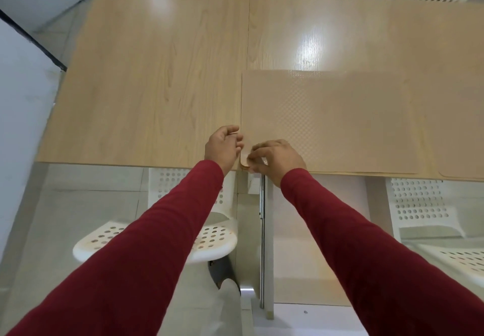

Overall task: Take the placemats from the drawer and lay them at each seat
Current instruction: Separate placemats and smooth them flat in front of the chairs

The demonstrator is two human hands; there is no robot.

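Placemats stacked on counter near edge, my right hand pinching their near-left corner, my left hand loosely curled just beside, holding nothing.

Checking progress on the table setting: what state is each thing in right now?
placemat stack: flat on the table, near edge, corner being peeled
second placemat: flat, further right
left hand: curled at the stack's corner
right hand: pinches the corner
near left chair: pushed under
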